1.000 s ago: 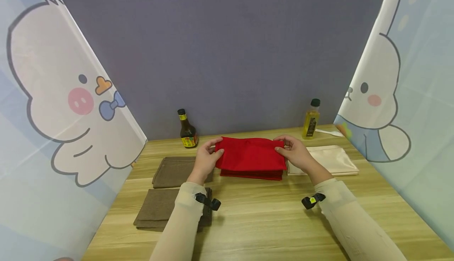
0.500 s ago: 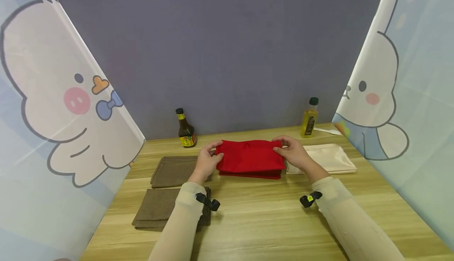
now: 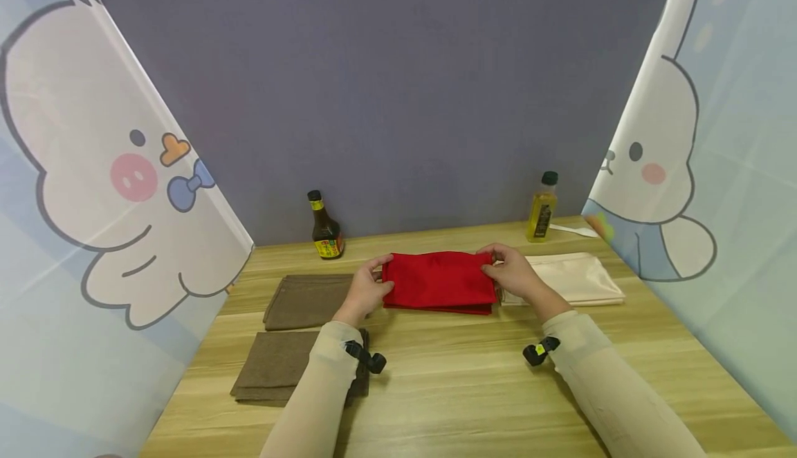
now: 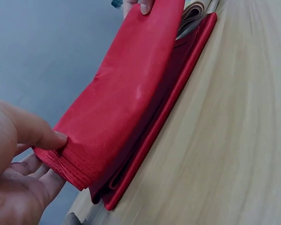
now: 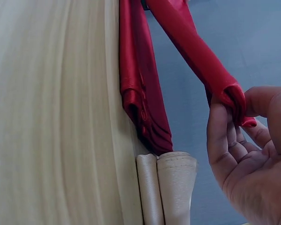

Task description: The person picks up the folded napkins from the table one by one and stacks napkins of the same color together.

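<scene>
A folded red cloth (image 3: 438, 279) is stretched level between both hands. My left hand (image 3: 364, 290) pinches its left end, thumb on top and fingers beneath, as the left wrist view shows. At the other end my right hand (image 3: 513, 275) pinches the cloth, whose edge curls over the fingers (image 5: 220, 136) in the right wrist view. Directly below lies a second folded red cloth (image 5: 131, 70) on the table, mostly hidden in the head view. A gap separates the two red cloths in both wrist views.
Two folded brown cloths, one farther back (image 3: 305, 299) and one nearer (image 3: 274, 364), lie at left. A folded cream cloth (image 3: 579, 275) is at right. Behind stand a dark sauce bottle (image 3: 326, 230) and an oil bottle (image 3: 543, 212), with a white plastic utensil (image 3: 575, 230) beside it.
Both hands have lowered the held red cloth a little towards the one beneath, so less of the lower cloth shows. The head view has shifted slightly.
</scene>
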Available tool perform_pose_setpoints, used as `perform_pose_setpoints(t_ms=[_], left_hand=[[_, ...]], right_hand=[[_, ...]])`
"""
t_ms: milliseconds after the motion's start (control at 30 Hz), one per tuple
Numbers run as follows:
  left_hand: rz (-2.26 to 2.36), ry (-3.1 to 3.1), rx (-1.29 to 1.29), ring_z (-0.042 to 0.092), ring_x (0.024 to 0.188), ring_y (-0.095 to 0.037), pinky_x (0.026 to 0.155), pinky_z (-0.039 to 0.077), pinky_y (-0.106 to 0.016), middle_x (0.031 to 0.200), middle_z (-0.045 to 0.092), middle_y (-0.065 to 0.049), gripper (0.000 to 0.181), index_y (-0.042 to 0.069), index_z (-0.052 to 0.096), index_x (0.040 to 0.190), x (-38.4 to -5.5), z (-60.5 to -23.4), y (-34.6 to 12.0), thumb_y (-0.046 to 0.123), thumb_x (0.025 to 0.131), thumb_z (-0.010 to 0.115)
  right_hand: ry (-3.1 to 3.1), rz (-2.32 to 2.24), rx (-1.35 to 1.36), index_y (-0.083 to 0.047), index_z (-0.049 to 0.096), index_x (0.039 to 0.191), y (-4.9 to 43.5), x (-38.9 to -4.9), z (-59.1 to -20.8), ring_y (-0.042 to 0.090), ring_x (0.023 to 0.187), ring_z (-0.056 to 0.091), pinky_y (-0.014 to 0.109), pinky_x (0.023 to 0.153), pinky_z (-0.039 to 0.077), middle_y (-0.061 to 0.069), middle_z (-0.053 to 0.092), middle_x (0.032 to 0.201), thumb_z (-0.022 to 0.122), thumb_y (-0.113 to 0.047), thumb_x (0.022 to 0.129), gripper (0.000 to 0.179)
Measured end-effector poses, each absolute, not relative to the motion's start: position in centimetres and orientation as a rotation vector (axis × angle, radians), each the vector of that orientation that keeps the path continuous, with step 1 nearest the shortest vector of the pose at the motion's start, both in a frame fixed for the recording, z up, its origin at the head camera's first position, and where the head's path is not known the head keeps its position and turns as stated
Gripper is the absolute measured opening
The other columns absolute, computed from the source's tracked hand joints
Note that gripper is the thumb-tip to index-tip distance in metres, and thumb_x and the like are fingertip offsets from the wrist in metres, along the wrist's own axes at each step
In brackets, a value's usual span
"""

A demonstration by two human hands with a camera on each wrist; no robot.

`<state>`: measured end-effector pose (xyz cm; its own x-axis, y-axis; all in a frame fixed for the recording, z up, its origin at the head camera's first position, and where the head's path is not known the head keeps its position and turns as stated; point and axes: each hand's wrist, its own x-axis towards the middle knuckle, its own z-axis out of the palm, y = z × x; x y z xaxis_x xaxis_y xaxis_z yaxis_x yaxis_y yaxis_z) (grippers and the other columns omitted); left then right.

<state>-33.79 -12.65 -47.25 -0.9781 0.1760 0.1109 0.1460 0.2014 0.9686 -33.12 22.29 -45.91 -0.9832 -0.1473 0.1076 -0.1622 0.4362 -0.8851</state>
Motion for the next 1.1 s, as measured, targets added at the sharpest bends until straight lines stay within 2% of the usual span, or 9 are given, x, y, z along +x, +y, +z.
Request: perform_pose_setpoints(t_ms=[133, 333, 700, 900, 1100], left_hand=[[1.963, 2.403, 0.32, 0.064, 0.117, -0.029, 0.075, 0.059, -0.03, 0.141, 0.06, -0.019, 0.062, 0.01, 0.059, 0.149, -33.8, -47.4, -12.5, -0.016, 0.092, 0.066], [1.949, 2.449, 0.295, 0.061, 0.127, -0.034, 0.079, 0.059, -0.031, 0.147, 0.055, -0.018, 0.062, 0.009, 0.058, 0.149, -33.7, -47.8, -12.3, -0.016, 0.093, 0.066], [1.957, 2.493, 0.215, 0.064, 0.122, -0.035, 0.077, 0.062, -0.036, 0.14, 0.06, -0.021, 0.058, 0.007, 0.063, 0.144, -33.7, -48.5, -11.8, -0.016, 0.091, 0.069], [1.924, 2.537, 0.209, 0.063, 0.123, -0.035, 0.079, 0.061, -0.035, 0.146, 0.057, -0.016, 0.055, 0.011, 0.068, 0.139, -33.8, -48.6, -11.8, -0.015, 0.09, 0.072], [1.934, 2.529, 0.21, 0.063, 0.122, -0.035, 0.08, 0.061, -0.035, 0.145, 0.057, -0.017, 0.055, 0.011, 0.068, 0.138, -33.8, -48.7, -11.8, -0.015, 0.09, 0.072]], right_hand=[[-2.642, 1.634, 0.278, -0.006, 0.066, 0.132, 22.1, -33.2, -45.9, 0.022, 0.068, 0.063, 0.035, 0.058, 0.058, 0.017, 0.06, 0.104, 0.067, -0.004, 0.101, 0.03], [-2.646, 1.588, 0.258, -0.005, 0.068, 0.13, 22.2, -33.5, -46.3, 0.022, 0.068, 0.063, 0.035, 0.059, 0.058, 0.015, 0.058, 0.102, 0.069, -0.006, 0.1, 0.03], [-2.646, 1.639, 0.191, -0.002, 0.067, 0.13, 22.3, -33.6, -47.2, 0.02, 0.069, 0.067, 0.036, 0.06, 0.061, 0.016, 0.058, 0.104, 0.067, -0.004, 0.1, 0.03], [-2.657, 1.566, 0.204, -0.002, 0.068, 0.127, 22.3, -33.6, -47.1, 0.021, 0.071, 0.066, 0.036, 0.061, 0.059, 0.016, 0.06, 0.106, 0.068, -0.005, 0.099, 0.028], [-2.676, 1.422, 0.223, -0.005, 0.071, 0.123, 22.3, -33.7, -47.1, 0.024, 0.083, 0.063, 0.035, 0.066, 0.054, 0.014, 0.065, 0.106, 0.07, -0.009, 0.099, 0.025]])
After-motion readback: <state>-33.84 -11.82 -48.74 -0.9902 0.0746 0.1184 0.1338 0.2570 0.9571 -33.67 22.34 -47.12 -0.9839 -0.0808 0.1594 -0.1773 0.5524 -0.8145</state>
